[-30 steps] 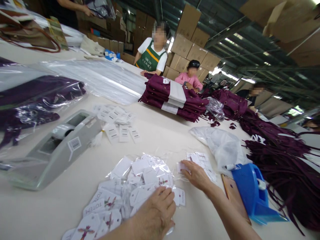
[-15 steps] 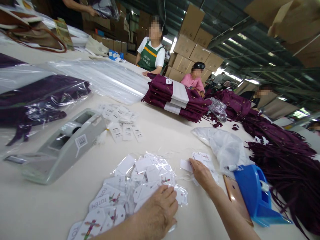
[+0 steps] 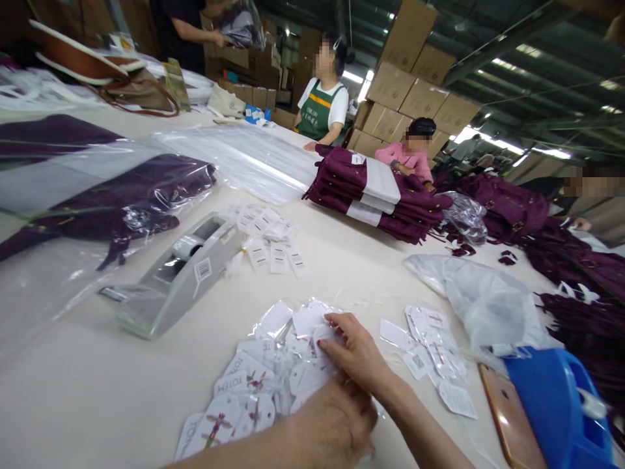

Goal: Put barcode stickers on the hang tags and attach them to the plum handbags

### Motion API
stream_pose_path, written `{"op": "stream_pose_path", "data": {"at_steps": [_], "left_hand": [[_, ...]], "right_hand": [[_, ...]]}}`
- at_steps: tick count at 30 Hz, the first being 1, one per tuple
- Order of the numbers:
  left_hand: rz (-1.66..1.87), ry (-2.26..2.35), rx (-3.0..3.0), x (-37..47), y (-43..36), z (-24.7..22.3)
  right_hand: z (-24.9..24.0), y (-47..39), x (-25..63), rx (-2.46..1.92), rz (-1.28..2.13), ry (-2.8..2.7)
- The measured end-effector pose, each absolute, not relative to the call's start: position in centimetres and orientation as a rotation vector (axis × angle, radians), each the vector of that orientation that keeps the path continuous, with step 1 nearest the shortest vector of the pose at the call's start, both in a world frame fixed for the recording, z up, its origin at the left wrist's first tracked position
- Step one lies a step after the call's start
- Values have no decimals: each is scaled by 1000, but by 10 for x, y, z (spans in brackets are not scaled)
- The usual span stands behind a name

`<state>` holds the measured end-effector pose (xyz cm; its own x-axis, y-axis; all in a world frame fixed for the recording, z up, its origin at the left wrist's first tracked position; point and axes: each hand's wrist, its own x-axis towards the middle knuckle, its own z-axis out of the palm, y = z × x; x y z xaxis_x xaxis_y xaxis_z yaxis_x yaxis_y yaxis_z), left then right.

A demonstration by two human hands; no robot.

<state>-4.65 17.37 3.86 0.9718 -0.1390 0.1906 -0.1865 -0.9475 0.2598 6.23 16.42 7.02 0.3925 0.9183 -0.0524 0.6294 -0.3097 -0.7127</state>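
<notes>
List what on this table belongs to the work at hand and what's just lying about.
Likely belonging:
pile of TOTEM tags, with the left hand and right hand over it
smaller group of tags nearby

Probably just lying about, untouched by these hands:
phone
gray tape dispenser
blue plastic holder
crumpled plastic bag

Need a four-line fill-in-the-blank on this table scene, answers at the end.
1. The large word printed on the hang tags is ____.
2. The hand higher in the picture is the wearer's ____.
3. The sticker on the gray tape dispenser shows a ____.
4. The other tape dispenser, beside the smartphone, is coloured ____.

Missing words: TOTEM; right; barcode; blue.
</notes>
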Motion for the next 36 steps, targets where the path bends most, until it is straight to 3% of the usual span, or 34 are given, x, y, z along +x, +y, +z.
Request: {"op": "stream_pose_path", "data": {"at_steps": [8, 15, 20, 24, 29, 36], "left_hand": [[363, -248, 2822, -48, 175, 30], [374, -275, 2819, -52, 180, 37], [362, -261, 2800, -51, 179, 37], [371, -269, 2777, -51, 180, 39], [360, -255, 2759, -50, 176, 34], [359, -272, 2795, -46, 173, 27]], "right_hand": [[77, 168, 77, -1700, 880, -718], [103, 135, 146, -1549, 391, -341], [97, 85, 205, -2046, -59, -427], [79, 91, 172, -2273, -332, -918], [66, 152, 84, -1950, -6, -1882], [53, 189, 75, -1928, 40, -2221]]}}
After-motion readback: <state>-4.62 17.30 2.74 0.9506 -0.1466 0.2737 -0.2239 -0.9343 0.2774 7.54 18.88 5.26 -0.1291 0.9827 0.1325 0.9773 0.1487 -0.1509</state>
